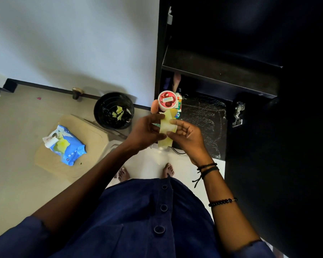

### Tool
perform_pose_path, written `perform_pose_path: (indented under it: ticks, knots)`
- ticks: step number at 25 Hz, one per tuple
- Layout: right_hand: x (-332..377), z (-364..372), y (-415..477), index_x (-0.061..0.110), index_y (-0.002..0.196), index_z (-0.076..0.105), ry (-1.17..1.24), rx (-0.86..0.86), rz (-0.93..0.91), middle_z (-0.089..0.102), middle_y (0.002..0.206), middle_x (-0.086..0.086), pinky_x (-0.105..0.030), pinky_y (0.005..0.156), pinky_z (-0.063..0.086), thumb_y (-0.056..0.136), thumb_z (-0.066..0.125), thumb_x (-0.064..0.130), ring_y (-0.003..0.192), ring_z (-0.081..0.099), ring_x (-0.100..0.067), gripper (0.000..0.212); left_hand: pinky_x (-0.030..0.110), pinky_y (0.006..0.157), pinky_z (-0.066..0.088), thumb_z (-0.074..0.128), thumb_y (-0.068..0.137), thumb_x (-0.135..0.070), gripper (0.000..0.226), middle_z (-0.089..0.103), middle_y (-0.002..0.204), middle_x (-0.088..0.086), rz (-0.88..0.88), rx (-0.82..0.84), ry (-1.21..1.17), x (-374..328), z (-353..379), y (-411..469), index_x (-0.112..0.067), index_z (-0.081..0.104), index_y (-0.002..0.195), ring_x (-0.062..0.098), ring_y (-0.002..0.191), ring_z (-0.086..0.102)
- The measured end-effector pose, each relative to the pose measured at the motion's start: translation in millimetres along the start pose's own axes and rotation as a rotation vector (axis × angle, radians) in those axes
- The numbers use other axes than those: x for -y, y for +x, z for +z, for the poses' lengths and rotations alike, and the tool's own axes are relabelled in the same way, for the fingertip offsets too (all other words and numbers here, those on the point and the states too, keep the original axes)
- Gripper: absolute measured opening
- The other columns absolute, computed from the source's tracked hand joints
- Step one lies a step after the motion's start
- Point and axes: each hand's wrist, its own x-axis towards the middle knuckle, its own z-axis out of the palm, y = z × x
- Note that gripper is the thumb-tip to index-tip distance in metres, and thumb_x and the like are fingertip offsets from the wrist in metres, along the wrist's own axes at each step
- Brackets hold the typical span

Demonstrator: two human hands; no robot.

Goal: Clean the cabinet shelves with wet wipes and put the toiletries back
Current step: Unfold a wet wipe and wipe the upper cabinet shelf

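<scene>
One wet wipe (166,127), pale yellow, was held spread in front of the open cabinet (250,164). The left hand (145,132) pinched its left edge. The right hand (186,135) pinched its right edge between thumb and forefinger, with the remaining fingers loosely extended. The hands were close together, with only the wipe between them.

A round jar (167,101) with a red lid sat just above the wipe, with a digit of the left hand against its side. It appeared to be carried in that hand, but the grip beneath it was hidden.

Behind the jar, the lower shelf (203,116) showed glistening streaks and carried a few small toiletries (179,99) at its left end. The upper shelf (222,71) looked bare.

Probable faults from this state:

1. Dropped jar. The left hand served two objects at once, so any shift of its fingers on the wipe could release the jar above the bare feet (168,170).
2. Bunched or torn wipe. Uneven pull from the two pinches would cause this.
3. Items returned to a damp shelf. The streaks suggested moisture.
4. Dried-out stock. The wipes pack (65,146) lay on the floor with its flap open, near the black bin (114,110).
</scene>
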Motion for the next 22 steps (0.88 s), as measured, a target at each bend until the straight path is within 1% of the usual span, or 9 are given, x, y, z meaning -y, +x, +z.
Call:
perform_pose_path:
  ticks: [2,4,7,10,12,15,17,19,22]
  knots:
    - [-1,-4,0,0.008,0.111,0.065,-0.073,-0.042,-0.032,0.072,0.092,-0.009,-0.021,0.074,0.057,0.08,0.072,0.002,0.08,0.068,-0.011,0.033,0.029,0.066,0.058,0.075,0.077,-0.005,0.042,0.065,0.101,0.007,0.09,-0.012,0.154,0,0,3,-0.009,0.062,0.117,0.014,0.071,0.063]
    - [-2,-9,0,0.009,0.104,0.069,-0.144,-0.083,-0.083,0.069,0.091,-0.007,-0.018,0.073,0.053,0.081,0.072,0.006,0.077,0.064,-0.007,0.024,0.031,0.062,0.056,0.074,0.08,-0.016,0.022,0.067,0.087,0.0,0.155,-0.027,0.254,2,2,6,-0.012,0.069,0.101,0.012,0.067,0.063]
    - [-4,-19,1,0.008,0.098,0.07,-0.21,-0.139,-0.11,0.061,0.096,0.001,-0.012,0.07,0.051,0.082,0.072,0.01,0.08,0.061,-0.003,0.016,0.027,0.06,0.052,0.073,0.081,-0.028,0.016,0.064,0.079,-0.011,0.131,-0.067,0.27,2,11,10,-0.016,0.071,0.091,0.009,0.07,0.062]
    - [-8,-25,1,0.007,0.104,0.062,-0.034,-0.135,-0.019,0.069,0.092,0.0,-0.015,0.067,0.054,0.085,0.068,0.007,0.077,0.067,-0.001,0.02,0.018,0.06,0.052,0.07,0.084,-0.019,0.01,0.069,0.08,-0.004,0.024,-0.008,0.033,4,24,14,-0.012,0.068,0.09,0.003,0.07,0.066]
    - [-10,-27,1,0.01,0.109,0.056,0.079,-0.134,0.022,0.07,0.092,0.0,-0.018,0.066,0.056,0.084,0.068,0.003,0.077,0.069,-0.002,0.028,0.026,0.065,0.056,0.069,0.085,-0.015,0.012,0.07,0.087,0.004,-0.037,-0.01,-0.091,7,34,18,-0.009,0.065,0.094,0.01,0.075,0.069]
    - [-20,-36,9,0.01,0.106,0.057,0.112,-0.257,0.056,0.069,0.089,0.0,-0.019,0.066,0.056,0.081,0.071,-0.001,0.076,0.068,-0.005,0.03,0.032,0.072,0.058,0.07,0.084,-0.016,0.024,0.067,0.096,0.002,-0.003,-0.047,0.022,11,50,26,-0.01,0.062,0.105,0.016,0.085,0.068]
    - [-38,-54,23,0.009,0.098,0.064,-0.024,-0.441,0.047,0.067,0.085,-0.001,-0.024,0.07,0.055,0.08,0.072,0.0,0.075,0.064,-0.01,0.022,0.03,0.078,0.056,0.071,0.083,-0.017,0.035,0.064,0.104,-0.002,0.092,-0.052,0.174,10,58,29,-0.012,0.058,0.115,0.015,0.095,0.065]
    - [-54,-75,37,0.007,0.094,0.069,-0.241,-0.581,0.037,0.066,0.09,-0.006,-0.031,0.076,0.054,0.08,0.069,0.003,0.08,0.063,-0.017,0.015,0.03,0.085,0.053,0.069,0.085,-0.019,0.041,0.063,0.116,0.002,0.212,-0.048,0.319,7,63,31,-0.013,0.055,0.122,0.017,0.107,0.06]
    - [-73,-103,60,0.003,0.1,0.069,-0.606,-0.681,0.026,0.058,0.111,-0.014,-0.023,0.089,0.045,0.084,0.06,0.004,0.1,0.059,-0.028,0.018,0.035,0.101,0.041,0.065,0.087,-0.021,0.053,0.049,0.138,0.008,0.404,-0.06,0.58,2,67,38,-0.013,0.047,0.135,0.023,0.128,0.043]
